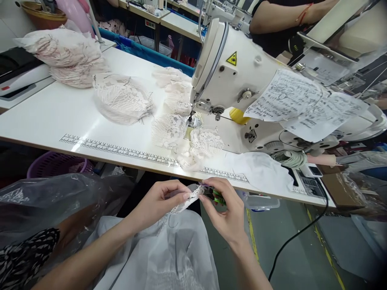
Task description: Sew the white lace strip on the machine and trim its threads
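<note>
Just below the table's front edge, my left hand (163,197) pinches a narrow white lace strip (181,207) between thumb and fingers. My right hand (227,211) is closed at the strip's other end, thumb and fingertips together. A small green item (219,197) shows behind the right fingers; its kind is mostly hidden. Under both hands, a white cloth (181,245) with gathered rows lies over the lap, a loose dark thread near its top. Above the hands, white lace pieces (205,141) lie around the needle area of the sewing machine (225,72).
More lace (122,98) and a bundled lace stack (69,56) lie on the left of the white table (39,117). White fabric (256,167) drapes at the front right. Below are a purple basket (54,164) and a black cable (296,237). Another person's arm (278,18) is behind the machine.
</note>
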`<state>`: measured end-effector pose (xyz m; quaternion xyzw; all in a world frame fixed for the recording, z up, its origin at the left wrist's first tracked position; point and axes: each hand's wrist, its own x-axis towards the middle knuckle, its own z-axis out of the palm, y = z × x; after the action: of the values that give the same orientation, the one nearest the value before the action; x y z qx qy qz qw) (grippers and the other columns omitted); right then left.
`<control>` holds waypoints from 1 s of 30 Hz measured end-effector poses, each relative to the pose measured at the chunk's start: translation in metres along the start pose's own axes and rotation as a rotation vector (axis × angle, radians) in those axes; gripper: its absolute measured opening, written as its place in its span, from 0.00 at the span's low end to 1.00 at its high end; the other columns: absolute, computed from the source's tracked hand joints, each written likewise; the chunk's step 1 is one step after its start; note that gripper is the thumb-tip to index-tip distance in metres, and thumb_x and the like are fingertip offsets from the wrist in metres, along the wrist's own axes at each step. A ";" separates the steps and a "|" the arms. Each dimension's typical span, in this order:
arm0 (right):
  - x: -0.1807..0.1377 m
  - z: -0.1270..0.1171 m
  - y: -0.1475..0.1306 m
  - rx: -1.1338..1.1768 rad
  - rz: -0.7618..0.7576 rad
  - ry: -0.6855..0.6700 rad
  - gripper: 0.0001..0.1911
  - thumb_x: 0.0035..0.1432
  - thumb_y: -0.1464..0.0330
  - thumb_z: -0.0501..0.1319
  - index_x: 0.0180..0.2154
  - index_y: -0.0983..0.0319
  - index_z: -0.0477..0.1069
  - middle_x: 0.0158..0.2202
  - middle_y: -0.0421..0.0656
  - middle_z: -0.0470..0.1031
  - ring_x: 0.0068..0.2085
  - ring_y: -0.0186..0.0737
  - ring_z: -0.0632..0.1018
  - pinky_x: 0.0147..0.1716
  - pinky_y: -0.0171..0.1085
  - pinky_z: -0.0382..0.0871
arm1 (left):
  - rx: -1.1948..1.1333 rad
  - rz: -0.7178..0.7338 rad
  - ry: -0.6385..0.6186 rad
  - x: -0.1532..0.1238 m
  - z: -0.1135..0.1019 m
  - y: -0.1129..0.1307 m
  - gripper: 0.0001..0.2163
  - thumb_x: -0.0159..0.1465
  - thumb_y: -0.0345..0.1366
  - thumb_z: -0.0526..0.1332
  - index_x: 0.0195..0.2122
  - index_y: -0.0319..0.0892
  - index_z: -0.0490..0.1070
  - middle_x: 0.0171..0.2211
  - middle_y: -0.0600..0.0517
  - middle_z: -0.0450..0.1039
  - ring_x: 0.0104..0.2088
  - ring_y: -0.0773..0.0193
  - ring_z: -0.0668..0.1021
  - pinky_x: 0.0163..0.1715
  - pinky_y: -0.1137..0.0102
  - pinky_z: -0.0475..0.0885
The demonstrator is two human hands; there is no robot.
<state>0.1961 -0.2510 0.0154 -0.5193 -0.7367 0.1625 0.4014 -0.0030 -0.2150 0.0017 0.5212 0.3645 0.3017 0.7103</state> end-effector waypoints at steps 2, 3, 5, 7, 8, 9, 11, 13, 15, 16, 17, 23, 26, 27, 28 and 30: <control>-0.002 -0.004 0.000 -0.060 -0.042 -0.015 0.17 0.59 0.73 0.64 0.51 0.58 0.70 0.44 0.46 0.74 0.43 0.41 0.76 0.37 0.36 0.70 | -0.010 -0.004 0.002 0.001 -0.001 -0.001 0.12 0.66 0.43 0.62 0.34 0.39 0.77 0.28 0.54 0.67 0.28 0.69 0.65 0.28 0.73 0.58; -0.004 -0.006 0.000 -0.061 -0.035 -0.020 0.18 0.59 0.73 0.63 0.51 0.58 0.70 0.45 0.47 0.74 0.42 0.41 0.76 0.36 0.36 0.70 | -0.014 -0.010 0.002 0.001 -0.001 -0.001 0.12 0.66 0.43 0.61 0.34 0.39 0.77 0.28 0.54 0.66 0.27 0.69 0.64 0.28 0.73 0.57; -0.006 -0.007 0.001 -0.008 0.038 -0.024 0.16 0.61 0.73 0.61 0.51 0.57 0.71 0.44 0.46 0.74 0.36 0.37 0.75 0.32 0.35 0.69 | -0.020 -0.019 -0.005 0.001 -0.002 -0.002 0.12 0.66 0.43 0.61 0.34 0.39 0.77 0.27 0.55 0.65 0.27 0.70 0.63 0.27 0.73 0.56; -0.007 -0.006 0.002 0.100 0.185 -0.069 0.17 0.63 0.71 0.60 0.53 0.56 0.70 0.40 0.43 0.74 0.26 0.31 0.69 0.25 0.33 0.65 | -0.037 -0.029 -0.017 -0.001 -0.003 -0.003 0.12 0.66 0.43 0.62 0.33 0.40 0.76 0.26 0.55 0.64 0.27 0.70 0.62 0.27 0.73 0.56; -0.007 -0.005 0.002 0.166 0.259 -0.097 0.16 0.63 0.70 0.59 0.53 0.56 0.70 0.38 0.42 0.75 0.23 0.30 0.66 0.23 0.33 0.63 | -0.053 -0.037 -0.027 -0.001 -0.004 -0.003 0.12 0.66 0.44 0.62 0.33 0.40 0.76 0.26 0.56 0.64 0.26 0.70 0.62 0.27 0.74 0.55; -0.007 -0.003 0.003 0.233 0.320 -0.116 0.15 0.64 0.69 0.60 0.52 0.56 0.70 0.35 0.41 0.75 0.22 0.29 0.64 0.22 0.32 0.61 | -0.070 -0.045 -0.035 -0.002 -0.005 -0.004 0.11 0.66 0.44 0.62 0.33 0.41 0.75 0.26 0.56 0.64 0.26 0.71 0.62 0.26 0.74 0.55; -0.006 0.000 0.004 0.339 0.385 -0.100 0.10 0.63 0.67 0.61 0.48 0.57 0.72 0.32 0.39 0.75 0.23 0.30 0.67 0.23 0.31 0.61 | -0.101 -0.060 -0.039 -0.004 -0.007 -0.005 0.11 0.66 0.44 0.62 0.34 0.42 0.74 0.26 0.57 0.63 0.26 0.71 0.62 0.26 0.75 0.55; -0.004 0.002 0.003 0.386 0.394 -0.038 0.06 0.62 0.67 0.62 0.42 0.58 0.72 0.30 0.38 0.75 0.26 0.31 0.70 0.25 0.30 0.62 | -0.116 -0.066 -0.036 -0.004 -0.009 -0.006 0.11 0.66 0.44 0.62 0.34 0.42 0.73 0.27 0.57 0.63 0.26 0.72 0.62 0.27 0.75 0.56; -0.002 0.003 0.001 0.406 0.389 -0.009 0.05 0.61 0.68 0.63 0.41 0.58 0.72 0.29 0.38 0.75 0.26 0.31 0.70 0.25 0.30 0.61 | -0.116 -0.077 -0.035 -0.004 -0.009 -0.007 0.11 0.66 0.44 0.62 0.35 0.41 0.72 0.28 0.57 0.63 0.27 0.71 0.63 0.27 0.76 0.57; -0.002 0.003 -0.001 0.416 0.386 -0.010 0.06 0.61 0.68 0.63 0.42 0.58 0.71 0.29 0.38 0.75 0.25 0.30 0.69 0.24 0.30 0.61 | -0.111 -0.080 -0.037 -0.003 -0.008 -0.008 0.11 0.66 0.44 0.62 0.36 0.41 0.72 0.28 0.57 0.62 0.27 0.71 0.62 0.27 0.75 0.56; -0.002 0.003 -0.002 0.423 0.382 -0.016 0.06 0.61 0.68 0.63 0.42 0.58 0.71 0.30 0.37 0.75 0.25 0.30 0.68 0.24 0.30 0.61 | -0.103 -0.079 -0.036 -0.003 -0.007 -0.008 0.11 0.66 0.45 0.62 0.36 0.41 0.72 0.28 0.57 0.62 0.27 0.71 0.62 0.27 0.75 0.56; -0.003 0.002 -0.006 0.423 0.381 -0.046 0.07 0.62 0.68 0.63 0.43 0.56 0.71 0.31 0.36 0.75 0.23 0.29 0.62 0.22 0.30 0.56 | -0.107 -0.031 -0.037 0.000 0.000 -0.005 0.15 0.66 0.44 0.61 0.28 0.39 0.68 0.24 0.58 0.57 0.25 0.72 0.58 0.25 0.75 0.53; -0.003 0.001 -0.006 0.421 0.389 -0.049 0.07 0.62 0.68 0.63 0.43 0.55 0.71 0.32 0.37 0.75 0.23 0.29 0.62 0.22 0.31 0.56 | -0.117 -0.034 -0.038 0.001 0.000 -0.002 0.13 0.67 0.43 0.61 0.29 0.39 0.70 0.24 0.58 0.58 0.24 0.72 0.59 0.25 0.75 0.54; -0.004 0.001 -0.005 0.418 0.390 -0.047 0.06 0.62 0.68 0.63 0.43 0.55 0.71 0.32 0.37 0.75 0.23 0.29 0.62 0.22 0.31 0.57 | -0.115 -0.036 -0.036 0.000 0.000 -0.002 0.13 0.67 0.43 0.61 0.29 0.39 0.71 0.24 0.58 0.59 0.24 0.72 0.59 0.25 0.75 0.54; -0.004 0.001 -0.005 0.414 0.390 -0.044 0.06 0.62 0.68 0.63 0.43 0.55 0.72 0.32 0.37 0.75 0.23 0.29 0.62 0.22 0.31 0.57 | -0.111 -0.037 -0.032 0.000 0.000 -0.002 0.13 0.67 0.43 0.61 0.29 0.39 0.71 0.24 0.58 0.59 0.24 0.72 0.59 0.25 0.75 0.54; -0.004 0.001 -0.005 0.405 0.388 -0.038 0.06 0.62 0.68 0.63 0.42 0.56 0.72 0.32 0.37 0.75 0.23 0.29 0.62 0.22 0.31 0.57 | -0.107 -0.037 -0.026 0.000 0.000 -0.002 0.13 0.67 0.43 0.61 0.29 0.39 0.71 0.23 0.58 0.59 0.24 0.72 0.59 0.25 0.75 0.54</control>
<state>0.1929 -0.2561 0.0167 -0.5566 -0.5835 0.3900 0.4445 -0.0032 -0.2155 0.0002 0.4794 0.3480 0.3010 0.7473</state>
